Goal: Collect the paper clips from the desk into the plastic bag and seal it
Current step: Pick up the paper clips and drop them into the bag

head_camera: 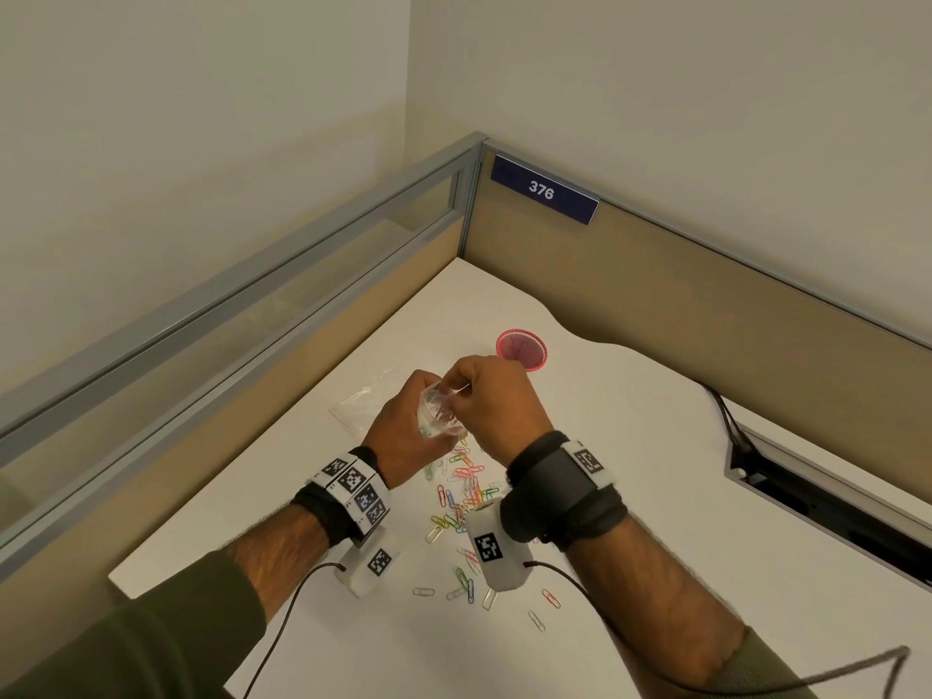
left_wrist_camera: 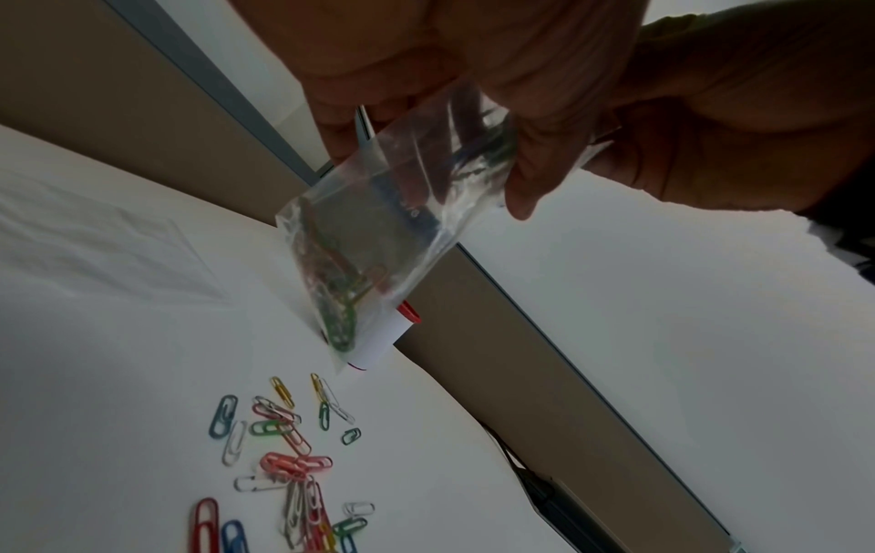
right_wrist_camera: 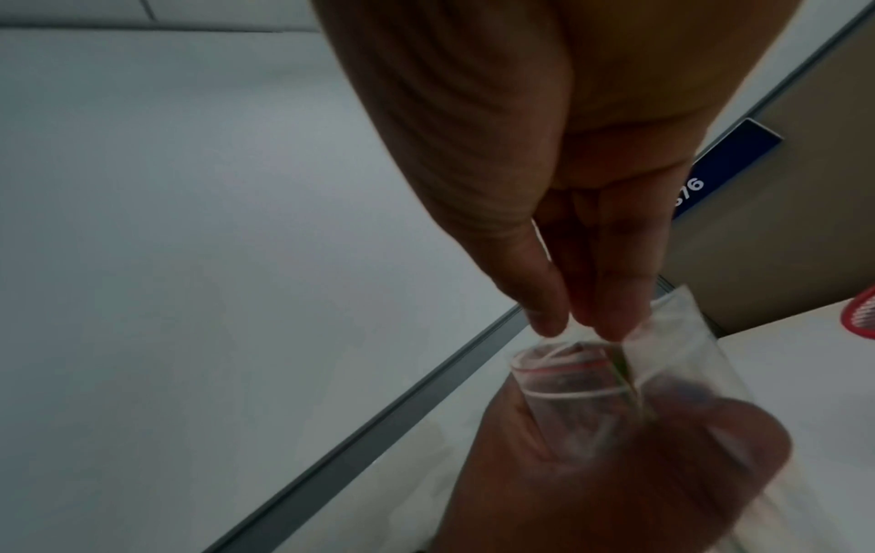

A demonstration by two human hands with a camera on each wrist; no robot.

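A small clear plastic bag (head_camera: pixel 438 417) hangs above the desk, with several coloured paper clips showing through it (left_wrist_camera: pixel 341 299). My left hand (head_camera: pixel 403 431) grips the bag around its middle, fingers curled round it. My right hand (head_camera: pixel 486 396) pinches the bag's upper lip (right_wrist_camera: pixel 580 331) between thumb and fingertips, holding the red-lined mouth open. A green clip (right_wrist_camera: pixel 625 370) lies in the mouth. Many loose clips (head_camera: pixel 464 491) are scattered on the white desk (head_camera: pixel 630 471) below both wrists, and they also show in the left wrist view (left_wrist_camera: pixel 284 449).
A second, empty clear bag (head_camera: pixel 360 403) lies flat on the desk left of my hands. A pink mesh cup (head_camera: pixel 522 349) stands behind them. Partition walls (head_camera: pixel 655 295) close the corner. A cable slot (head_camera: pixel 817 502) with a black cable sits at the right.
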